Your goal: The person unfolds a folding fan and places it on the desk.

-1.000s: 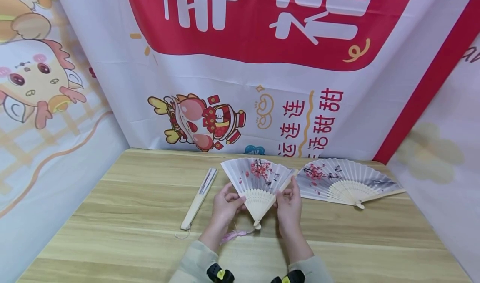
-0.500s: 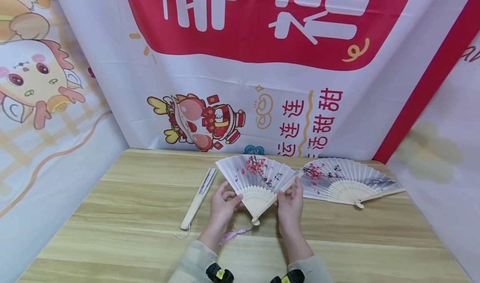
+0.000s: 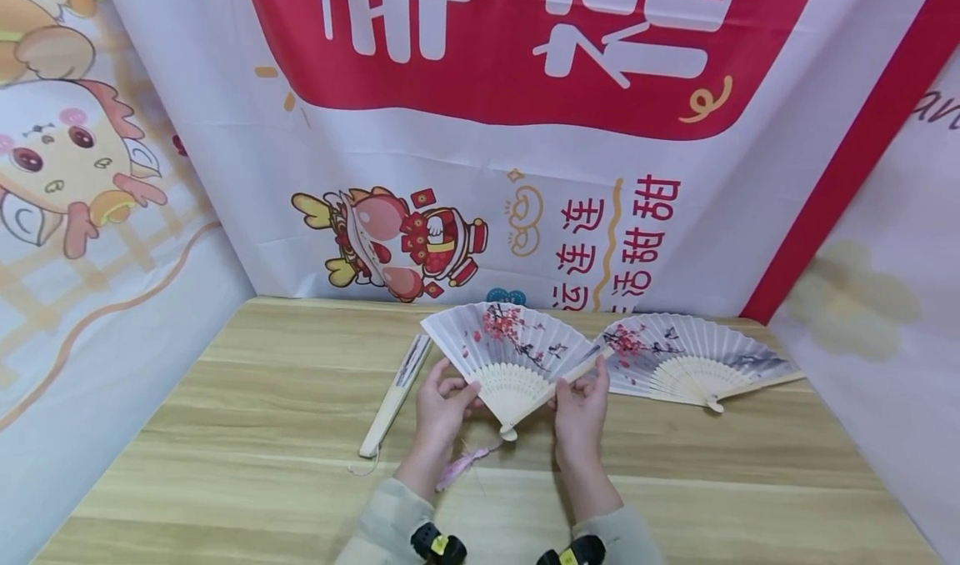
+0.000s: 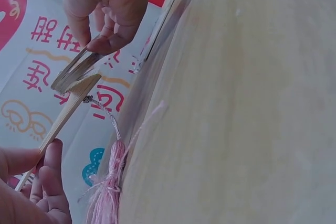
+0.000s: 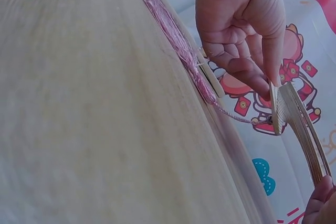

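A folding fan (image 3: pixel 517 361) with pale wooden ribs and a red-blossom print is spread between both hands above the table. My left hand (image 3: pixel 441 407) pinches its left outer rib between thumb and fingers. On the opposite side, my right hand (image 3: pixel 581 415) grips the right outer ribs, some still stacked together. A pink tassel (image 4: pixel 107 198) hangs by a cord from the fan's pivot. In the right wrist view the ribs (image 5: pixel 302 132) appear edge-on between the two hands.
A second, spread fan (image 3: pixel 693 373) lies at the right, partly overlapped by the held one. Left of my hands lies a folded fan (image 3: pixel 396 397) with a thin cord. The wooden table (image 3: pixel 247 432) ends against a printed cloth backdrop (image 3: pixel 517 148).
The held fan has spread wider, its left edge shifting left and its right edge moving right. Its pivot has risen slightly. Both hands keep their grip, and the other fans lie still.
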The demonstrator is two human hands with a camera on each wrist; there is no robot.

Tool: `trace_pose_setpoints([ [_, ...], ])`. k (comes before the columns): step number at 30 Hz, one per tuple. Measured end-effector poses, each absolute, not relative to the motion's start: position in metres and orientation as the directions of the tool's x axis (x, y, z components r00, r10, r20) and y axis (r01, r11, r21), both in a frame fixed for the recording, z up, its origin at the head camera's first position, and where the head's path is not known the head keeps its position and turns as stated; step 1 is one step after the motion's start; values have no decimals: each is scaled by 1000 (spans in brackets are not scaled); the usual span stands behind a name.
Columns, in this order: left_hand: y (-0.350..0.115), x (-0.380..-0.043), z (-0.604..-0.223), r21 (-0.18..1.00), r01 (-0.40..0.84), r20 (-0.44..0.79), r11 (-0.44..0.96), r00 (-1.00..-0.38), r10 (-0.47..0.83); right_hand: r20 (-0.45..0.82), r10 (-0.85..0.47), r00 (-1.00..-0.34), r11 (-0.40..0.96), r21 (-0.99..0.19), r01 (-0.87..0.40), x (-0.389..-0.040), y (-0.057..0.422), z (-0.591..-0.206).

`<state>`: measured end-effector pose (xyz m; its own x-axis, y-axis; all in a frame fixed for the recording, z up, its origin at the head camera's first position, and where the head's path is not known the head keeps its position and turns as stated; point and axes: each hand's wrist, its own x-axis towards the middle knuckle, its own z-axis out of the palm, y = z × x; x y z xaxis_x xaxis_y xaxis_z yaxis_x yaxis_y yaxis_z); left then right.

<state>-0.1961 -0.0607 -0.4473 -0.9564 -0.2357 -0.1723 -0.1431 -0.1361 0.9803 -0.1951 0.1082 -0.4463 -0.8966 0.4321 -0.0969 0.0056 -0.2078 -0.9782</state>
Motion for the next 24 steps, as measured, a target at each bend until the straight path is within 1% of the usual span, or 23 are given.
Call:
trace_pose_setpoints([
  [11, -63, -197, -446, 978, -108, -154, -176, -949, -276, -71, 485, -872, -238, -970, -54, -196, 106, -447],
  [24, -61, -197, -448, 964, -55, -140, -261, -936, -322, -85, 546, -833, -281, -956, -87, -194, 106, -446],
])
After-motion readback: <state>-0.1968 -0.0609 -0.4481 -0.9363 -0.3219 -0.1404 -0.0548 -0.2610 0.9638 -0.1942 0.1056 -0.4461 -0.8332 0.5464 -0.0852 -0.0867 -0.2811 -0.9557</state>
